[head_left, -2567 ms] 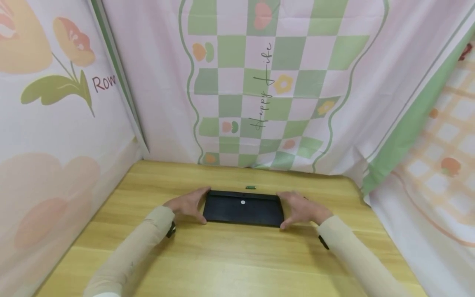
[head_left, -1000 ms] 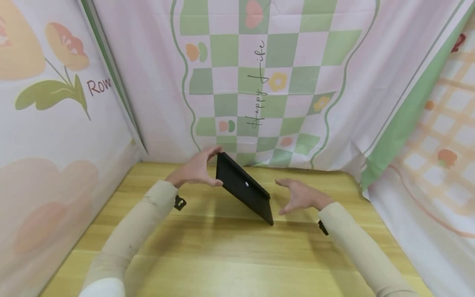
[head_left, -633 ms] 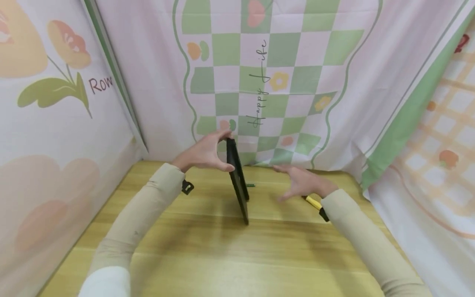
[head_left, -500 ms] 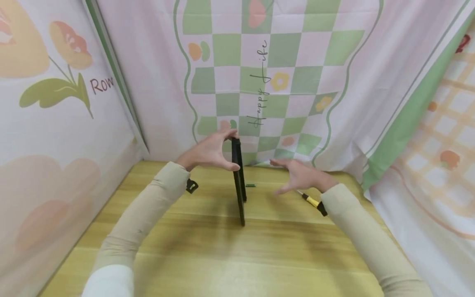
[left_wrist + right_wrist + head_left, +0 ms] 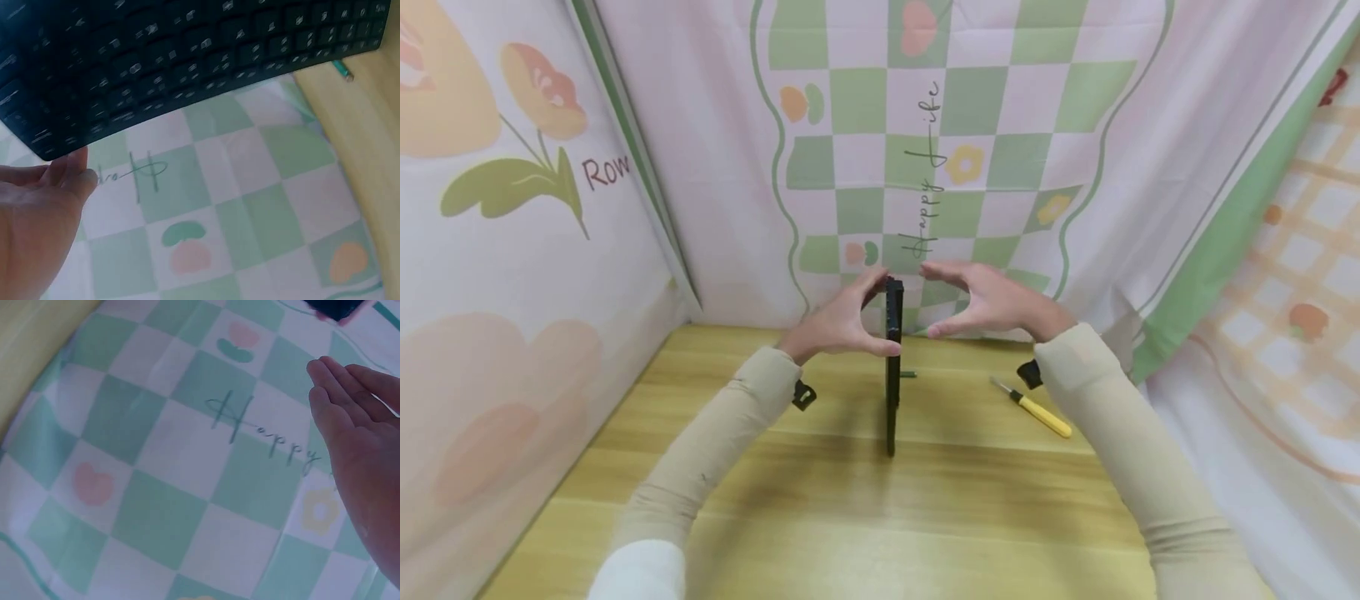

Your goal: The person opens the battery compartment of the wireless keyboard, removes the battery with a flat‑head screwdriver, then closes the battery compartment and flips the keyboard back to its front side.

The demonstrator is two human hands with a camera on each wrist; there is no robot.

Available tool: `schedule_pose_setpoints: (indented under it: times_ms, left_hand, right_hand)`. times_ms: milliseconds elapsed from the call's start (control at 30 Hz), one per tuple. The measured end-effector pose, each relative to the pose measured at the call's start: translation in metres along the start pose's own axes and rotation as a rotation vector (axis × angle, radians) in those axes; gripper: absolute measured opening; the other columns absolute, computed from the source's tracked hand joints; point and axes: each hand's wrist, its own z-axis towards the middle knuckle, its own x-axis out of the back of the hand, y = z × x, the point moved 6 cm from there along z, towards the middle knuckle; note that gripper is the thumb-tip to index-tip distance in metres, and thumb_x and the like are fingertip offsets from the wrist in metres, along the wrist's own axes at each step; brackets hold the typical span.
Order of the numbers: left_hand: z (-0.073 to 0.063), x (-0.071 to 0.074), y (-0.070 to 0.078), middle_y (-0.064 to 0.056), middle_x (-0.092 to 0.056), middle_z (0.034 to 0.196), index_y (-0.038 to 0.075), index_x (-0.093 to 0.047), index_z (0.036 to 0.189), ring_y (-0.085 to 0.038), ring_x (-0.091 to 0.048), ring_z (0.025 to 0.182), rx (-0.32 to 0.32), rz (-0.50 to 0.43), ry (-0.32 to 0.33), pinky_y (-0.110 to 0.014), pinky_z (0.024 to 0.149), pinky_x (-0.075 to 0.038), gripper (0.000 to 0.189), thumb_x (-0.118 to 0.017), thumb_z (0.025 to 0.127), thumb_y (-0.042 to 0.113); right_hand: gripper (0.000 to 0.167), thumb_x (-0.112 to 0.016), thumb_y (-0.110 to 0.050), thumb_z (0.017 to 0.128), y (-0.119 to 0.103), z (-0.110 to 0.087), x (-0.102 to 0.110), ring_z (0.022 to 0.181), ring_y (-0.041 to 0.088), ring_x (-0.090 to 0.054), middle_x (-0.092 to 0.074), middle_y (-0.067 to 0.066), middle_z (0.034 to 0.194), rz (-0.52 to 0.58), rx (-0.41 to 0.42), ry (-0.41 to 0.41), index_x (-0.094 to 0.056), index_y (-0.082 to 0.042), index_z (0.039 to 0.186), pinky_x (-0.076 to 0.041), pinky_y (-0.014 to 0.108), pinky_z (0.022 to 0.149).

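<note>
A black keyboard [image 5: 892, 392] stands on its end on the table, almost edge-on in the head view. My left hand [image 5: 842, 321] grips its upper end between thumb and fingers. Its keys show in the left wrist view, where the keyboard [image 5: 187, 56] crosses the top of the picture above the hand [image 5: 37, 219]. My right hand [image 5: 992, 300] is held just right of the keyboard's top, apart from it, thumb and fingers spread. In the right wrist view this hand [image 5: 362, 431] holds nothing, and a dark corner of the keyboard [image 5: 340, 306] shows beyond the fingertips.
A screwdriver [image 5: 1037, 412] with a yellow handle lies on the wooden table [image 5: 775, 533] below the right wrist. A small green cylinder [image 5: 909, 374], like a battery, lies behind the keyboard, partly hidden. Printed curtains [image 5: 722, 167] hang at the back and sides.
The keyboard, first lying flat between both hands, has been tipped up onto its end by the left hand. The right hand let go, then rose toward its top, uncovering the screwdriver.
</note>
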Motion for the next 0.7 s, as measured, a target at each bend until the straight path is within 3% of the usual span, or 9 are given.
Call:
schedule_pose_setpoints:
  times_ms: [267, 400, 700]
  left_hand:
    - [-0.002, -0.023, -0.012, -0.013, -0.024, 0.175, 0.008, -0.011, 0.170, -0.030, -0.028, 0.162, -0.031, -0.108, 0.048, -0.042, 0.134, -0.024, 0.127, -0.093, 0.077, 0.033]
    - [-0.003, -0.029, -0.018, -0.011, -0.023, 0.176, 0.010, -0.009, 0.171, -0.026, -0.026, 0.163, -0.035, -0.160, 0.068, -0.040, 0.134, -0.023, 0.129, -0.094, 0.076, 0.033]
    - [-0.002, -0.044, -0.027, -0.008, -0.029, 0.174, 0.018, -0.014, 0.171, -0.023, -0.029, 0.162, -0.087, -0.246, 0.057, -0.040, 0.135, -0.022, 0.123, -0.093, 0.077, 0.026]
  right_hand:
    - [0.112, -0.087, -0.059, 0.080, -0.026, 0.015, 0.001, 0.157, 0.034, -0.038, -0.041, 0.010, 0.169, -0.136, 0.004, -0.029, -0.034, -0.012, 0.166, -0.034, 0.059, 0.128]
    - [0.114, -0.087, -0.060, 0.078, -0.033, 0.019, -0.004, 0.157, 0.034, -0.037, -0.039, 0.012, 0.170, -0.156, 0.007, -0.042, -0.035, -0.008, 0.165, -0.032, 0.058, 0.129]
    - [0.114, -0.091, -0.057, 0.074, -0.033, 0.022, -0.007, 0.149, 0.035, -0.048, -0.051, 0.015, 0.161, -0.138, 0.023, -0.012, -0.041, -0.004, 0.161, -0.039, 0.058, 0.125]
